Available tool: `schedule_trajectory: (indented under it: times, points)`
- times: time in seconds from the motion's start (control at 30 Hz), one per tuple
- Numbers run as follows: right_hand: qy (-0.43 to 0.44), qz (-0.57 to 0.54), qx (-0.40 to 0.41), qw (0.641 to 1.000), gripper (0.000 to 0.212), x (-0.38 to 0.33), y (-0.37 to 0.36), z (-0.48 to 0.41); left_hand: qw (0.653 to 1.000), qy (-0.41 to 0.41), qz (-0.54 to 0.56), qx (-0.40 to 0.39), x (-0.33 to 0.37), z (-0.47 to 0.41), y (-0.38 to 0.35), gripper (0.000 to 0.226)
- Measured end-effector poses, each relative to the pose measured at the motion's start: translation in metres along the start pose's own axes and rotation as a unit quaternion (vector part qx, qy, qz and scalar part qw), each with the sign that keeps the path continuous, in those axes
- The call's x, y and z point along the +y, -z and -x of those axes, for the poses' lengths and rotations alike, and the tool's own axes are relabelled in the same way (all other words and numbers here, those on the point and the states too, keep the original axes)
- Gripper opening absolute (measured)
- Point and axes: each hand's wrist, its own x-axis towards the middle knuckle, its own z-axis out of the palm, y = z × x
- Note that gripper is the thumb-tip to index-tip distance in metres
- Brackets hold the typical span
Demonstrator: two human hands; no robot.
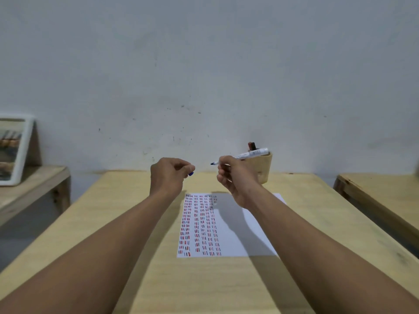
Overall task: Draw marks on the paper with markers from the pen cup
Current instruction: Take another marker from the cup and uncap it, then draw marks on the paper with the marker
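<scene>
Marker: white-barrelled marker with blue tip (243, 155), uncapped, raised above the white paper sheet (229, 225).
Right hand (233, 175): gripping the marker.
Left hand (169, 174): closed around small blue cap (191, 173).
Cup: tan wooden pen cup (263, 166), behind right hand.

I saw a white paper (247, 225) bearing red and dark dash rows, a white marker (246, 155), blue-tipped, and possibly a blue cap (191, 174).
</scene>
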Motion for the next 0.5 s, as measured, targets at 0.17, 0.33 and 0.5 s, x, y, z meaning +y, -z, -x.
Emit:
schedule_trajectory:
  times: [0.17,0.33,0.5]
  points:
    - [0.026,0.090,-0.002,0.996,0.009,0.017,0.002,-0.004,0.995,0.023,-0.094,-0.007,-0.035,0.009,0.004,0.007]
    - [0.054,0.199,0.000,0.979,0.016,0.032,0.013,-0.009,0.974,0.013,-0.226,-0.032,-0.055,0.013,0.001,0.010]
    - [0.075,0.254,0.030,0.964,0.020,0.041,0.023,-0.015,0.969,0.018,-0.245,-0.028,-0.058,0.014,-0.002,0.034]
